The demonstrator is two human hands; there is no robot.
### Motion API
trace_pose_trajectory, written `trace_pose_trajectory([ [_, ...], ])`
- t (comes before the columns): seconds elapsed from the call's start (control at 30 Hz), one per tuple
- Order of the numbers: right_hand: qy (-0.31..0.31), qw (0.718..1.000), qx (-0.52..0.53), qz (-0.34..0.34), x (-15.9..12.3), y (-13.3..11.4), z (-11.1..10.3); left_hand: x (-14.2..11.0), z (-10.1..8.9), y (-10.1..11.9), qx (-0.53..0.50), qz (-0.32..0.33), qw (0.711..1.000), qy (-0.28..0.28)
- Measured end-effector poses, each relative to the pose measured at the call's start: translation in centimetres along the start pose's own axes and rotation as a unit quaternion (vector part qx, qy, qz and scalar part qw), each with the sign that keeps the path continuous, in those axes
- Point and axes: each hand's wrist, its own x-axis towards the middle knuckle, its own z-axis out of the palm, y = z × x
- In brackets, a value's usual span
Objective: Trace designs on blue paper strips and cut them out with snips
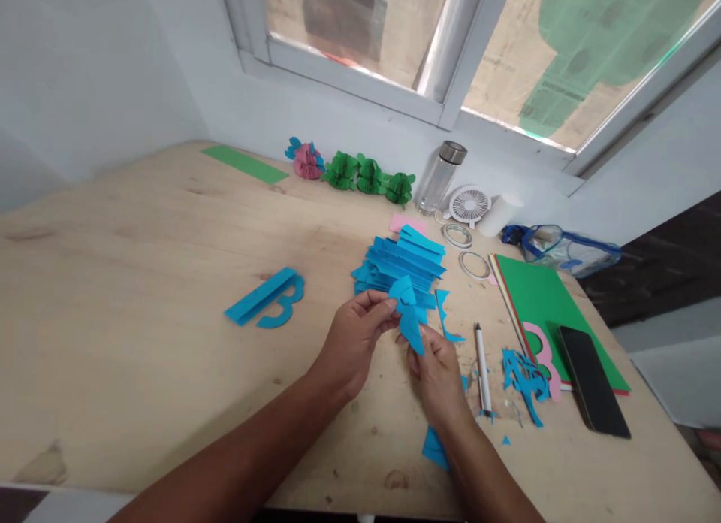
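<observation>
Between my two hands is a small cut piece of blue paper (410,324), held up above the table. My left hand (360,335) pinches its upper left side between thumb and fingers. Lower down, my right hand (436,369) grips its bottom end. Just behind the hands lies a stack of folded blue paper strips (402,256). To the left, a folded blue paper with a scalloped cutout (270,297) rests flat. Under my right forearm another blue paper piece (435,448) is partly hidden.
Right of my hands lie a white pen (483,369), blue paper scraps (523,380), a pink scalloped cutout (545,350), green sheets (557,297) and a black phone (594,380). Along the wall stand green paper ornaments (369,176), a glass bottle (442,179) and a small fan (469,204).
</observation>
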Motion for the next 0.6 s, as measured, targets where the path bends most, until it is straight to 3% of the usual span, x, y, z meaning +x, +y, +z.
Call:
trace_pose_trajectory([
  [0.6, -0.003, 1.000, 0.011, -0.004, -0.06, 0.64, -0.10, 0.00, 0.06, -0.11, -0.015, -0.008, 1.000, 0.004],
])
